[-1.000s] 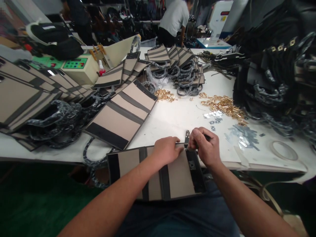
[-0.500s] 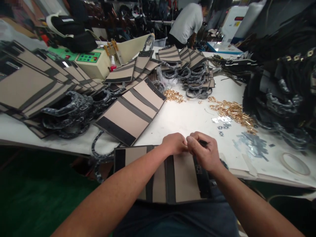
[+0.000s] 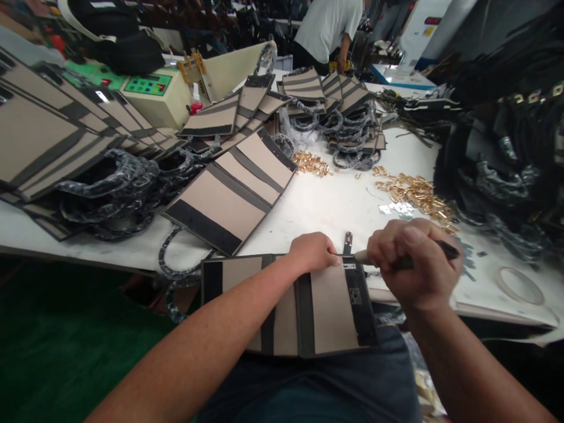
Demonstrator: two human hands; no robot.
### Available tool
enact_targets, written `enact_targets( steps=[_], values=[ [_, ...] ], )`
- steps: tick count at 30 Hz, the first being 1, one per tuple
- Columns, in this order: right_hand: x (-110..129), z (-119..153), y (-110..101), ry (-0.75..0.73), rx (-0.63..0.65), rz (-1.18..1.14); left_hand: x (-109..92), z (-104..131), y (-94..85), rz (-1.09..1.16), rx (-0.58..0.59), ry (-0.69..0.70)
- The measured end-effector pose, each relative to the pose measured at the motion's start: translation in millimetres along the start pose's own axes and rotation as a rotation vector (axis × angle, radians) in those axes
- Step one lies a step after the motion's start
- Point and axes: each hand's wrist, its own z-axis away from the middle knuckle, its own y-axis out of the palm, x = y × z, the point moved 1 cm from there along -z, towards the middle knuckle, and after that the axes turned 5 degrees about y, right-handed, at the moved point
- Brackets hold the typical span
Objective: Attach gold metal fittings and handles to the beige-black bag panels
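Observation:
A beige panel with dark bands (image 3: 328, 317), which looks like an unfolded bag body, lies across my lap against the table edge. My left hand (image 3: 312, 252) is closed on its far edge, thumb on the lining. Just right of the thumb, a small silver metal plate (image 3: 349, 266) sits on the panel's black end strip; a second square plate (image 3: 355, 295) is nearer me. My right hand (image 3: 414, 264) is wrapped round a dark-handled tool (image 3: 448, 249) with a grey tapered tip, which points at the panel's far corner. Beyond that corner a dark strap with metal fittings (image 3: 348, 242) sticks out.
Gold metal fittings (image 3: 416, 194) lie in piles on the white table (image 3: 326, 202). Similar panels (image 3: 233, 188) with plastic-wrapped handles are stacked left and behind. A tape roll (image 3: 520, 285) is at right, near a dark heap (image 3: 489, 153). A person (image 3: 328, 29) bends over at the back.
My right hand has moved right and toward me, away from my left hand, uncovering the metal plate and strap. My left hand keeps its hold on the panel edge. The view has shifted slightly.

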Motion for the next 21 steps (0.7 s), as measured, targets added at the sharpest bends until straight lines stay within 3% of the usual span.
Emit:
enact_targets(
  steps=[5, 10, 14, 19, 21],
  values=[
    [-20.7, 10.2, -0.2, 0.096, 0.04, 0.193, -1.7, -2.1, -2.3, -0.011, 0.024, -0.01],
    [-22.9, 9.7, -7.2, -0.034, 0.005, 0.061, -2.1, -8.1, -4.2, 0.007, 0.049, -0.026],
    [-23.6, 5.4, -12.5, 0.067, 0.002, 0.088, -5.8, -11.0, -7.2, 0.008, 0.081, -0.048],
    [-15.2, -4.7, -18.3, -0.043, -0.055, -0.11, -7.7, -13.0, -8.9, 0.03, 0.088, -0.06],
    [-19.4, -6.8, -21.1, 0.014, -0.08, -0.098, -7.5, -13.1, -8.7, 0.035, 0.084, -0.061]
  ],
)
